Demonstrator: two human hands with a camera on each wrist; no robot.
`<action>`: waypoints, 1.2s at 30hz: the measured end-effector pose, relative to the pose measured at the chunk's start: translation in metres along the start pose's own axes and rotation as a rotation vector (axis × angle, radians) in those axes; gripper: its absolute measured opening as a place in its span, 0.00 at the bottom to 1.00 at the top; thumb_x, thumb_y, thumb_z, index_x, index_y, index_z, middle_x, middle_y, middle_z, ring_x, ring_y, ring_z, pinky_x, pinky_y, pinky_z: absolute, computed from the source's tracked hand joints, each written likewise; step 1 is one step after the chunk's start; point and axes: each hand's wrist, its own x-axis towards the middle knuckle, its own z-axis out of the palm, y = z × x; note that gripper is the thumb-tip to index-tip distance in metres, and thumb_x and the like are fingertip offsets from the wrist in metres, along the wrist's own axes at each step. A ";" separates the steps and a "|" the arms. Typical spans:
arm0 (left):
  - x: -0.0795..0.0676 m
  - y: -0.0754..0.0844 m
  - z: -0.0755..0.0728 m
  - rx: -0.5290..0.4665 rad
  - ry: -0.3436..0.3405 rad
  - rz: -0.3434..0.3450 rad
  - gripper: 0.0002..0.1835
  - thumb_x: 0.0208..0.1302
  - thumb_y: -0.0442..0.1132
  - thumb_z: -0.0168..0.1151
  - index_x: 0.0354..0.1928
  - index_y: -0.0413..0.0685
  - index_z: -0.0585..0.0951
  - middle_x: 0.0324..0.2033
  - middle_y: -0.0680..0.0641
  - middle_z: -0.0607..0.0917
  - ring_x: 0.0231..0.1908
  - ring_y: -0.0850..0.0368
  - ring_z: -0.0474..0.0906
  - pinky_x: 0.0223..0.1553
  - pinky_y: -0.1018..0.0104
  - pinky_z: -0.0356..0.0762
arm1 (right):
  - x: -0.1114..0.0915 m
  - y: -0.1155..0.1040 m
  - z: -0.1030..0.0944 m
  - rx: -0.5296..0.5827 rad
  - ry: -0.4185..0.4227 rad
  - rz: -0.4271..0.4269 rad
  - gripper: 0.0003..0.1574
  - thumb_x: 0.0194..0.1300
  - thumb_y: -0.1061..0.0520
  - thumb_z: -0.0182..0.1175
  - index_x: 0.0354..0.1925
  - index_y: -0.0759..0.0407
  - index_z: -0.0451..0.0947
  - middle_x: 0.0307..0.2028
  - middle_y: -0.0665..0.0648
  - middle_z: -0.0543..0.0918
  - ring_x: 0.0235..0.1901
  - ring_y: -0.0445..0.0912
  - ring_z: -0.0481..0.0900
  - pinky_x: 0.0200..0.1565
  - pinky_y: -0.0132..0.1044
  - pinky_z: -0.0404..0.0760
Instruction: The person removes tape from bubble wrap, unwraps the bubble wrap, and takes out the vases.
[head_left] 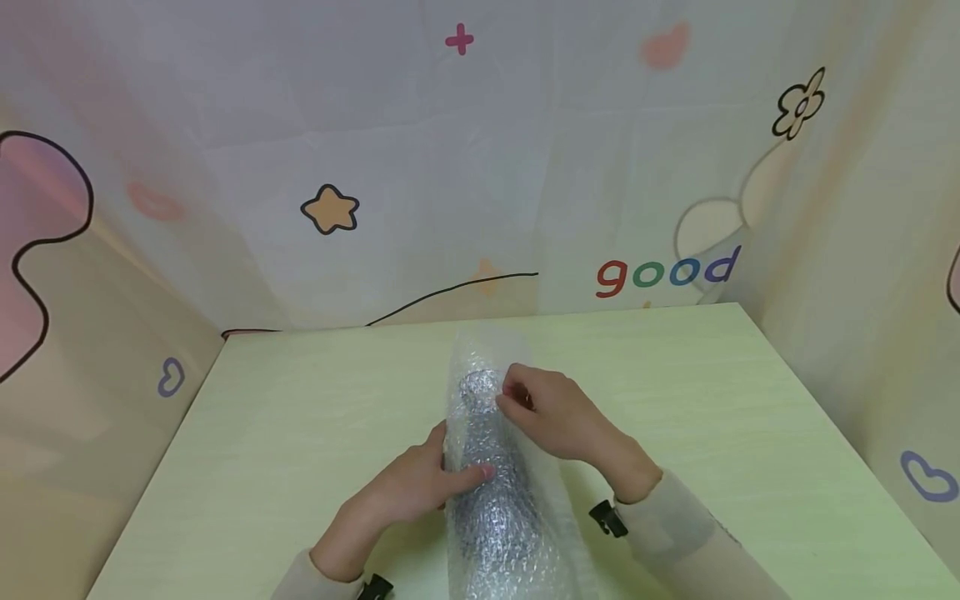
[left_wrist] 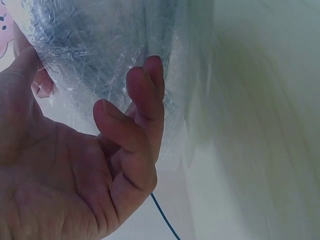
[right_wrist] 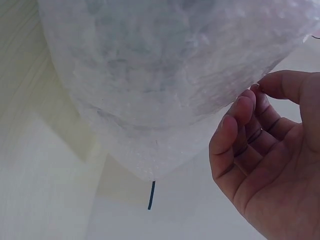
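Note:
A long dark object wrapped in clear bubble wrap (head_left: 498, 517) stands or leans at the front middle of the table, narrower toward its top. The wrap hides what it is. My left hand (head_left: 416, 483) holds it from the left side, thumb laid across the front. In the left wrist view, several fingers of the left hand (left_wrist: 132, 130) curl beside the wrapped surface. Higher up, my right hand (head_left: 558, 412) pinches the right edge of the wrap between thumb and fingertips. The right wrist view shows that hand (right_wrist: 270, 145) at the edge of the whitish bubble wrap (right_wrist: 150, 75).
The pale green table (head_left: 300, 400) reaches back to a printed cloth backdrop (head_left: 420, 125), with more cloth at both sides. Black clips (head_left: 608, 518) sit by both sleeves.

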 end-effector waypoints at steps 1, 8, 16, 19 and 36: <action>0.000 0.000 0.000 0.004 0.001 -0.004 0.61 0.52 0.75 0.57 0.76 0.45 0.45 0.33 0.51 0.83 0.30 0.56 0.80 0.37 0.60 0.75 | -0.001 0.001 -0.001 0.004 -0.001 0.002 0.05 0.70 0.51 0.56 0.34 0.46 0.72 0.23 0.45 0.73 0.25 0.40 0.71 0.28 0.33 0.72; 0.001 -0.002 0.000 -0.034 -0.005 0.014 0.58 0.53 0.74 0.58 0.76 0.51 0.45 0.54 0.48 0.79 0.35 0.56 0.80 0.40 0.60 0.77 | -0.003 0.006 -0.005 0.029 0.008 -0.003 0.05 0.71 0.52 0.55 0.35 0.46 0.73 0.24 0.45 0.74 0.24 0.41 0.71 0.28 0.32 0.72; 0.001 0.000 0.000 -0.030 0.014 -0.009 0.64 0.52 0.74 0.59 0.77 0.51 0.35 0.58 0.42 0.77 0.39 0.57 0.81 0.44 0.57 0.79 | -0.006 0.013 -0.012 0.047 0.013 0.012 0.05 0.71 0.51 0.55 0.35 0.47 0.73 0.24 0.46 0.74 0.25 0.42 0.72 0.28 0.33 0.73; 0.000 0.001 0.001 -0.010 0.034 -0.021 0.66 0.51 0.75 0.59 0.76 0.51 0.32 0.62 0.40 0.74 0.47 0.54 0.80 0.48 0.53 0.79 | -0.007 0.016 -0.014 0.053 0.024 0.018 0.05 0.71 0.51 0.55 0.35 0.46 0.72 0.24 0.46 0.74 0.25 0.42 0.71 0.29 0.33 0.72; -0.001 0.002 0.000 0.018 0.052 -0.027 0.67 0.49 0.76 0.59 0.76 0.52 0.32 0.66 0.40 0.70 0.60 0.50 0.73 0.56 0.48 0.74 | -0.018 0.030 -0.021 0.099 0.068 0.088 0.08 0.72 0.49 0.53 0.33 0.44 0.72 0.24 0.48 0.73 0.24 0.43 0.71 0.27 0.34 0.71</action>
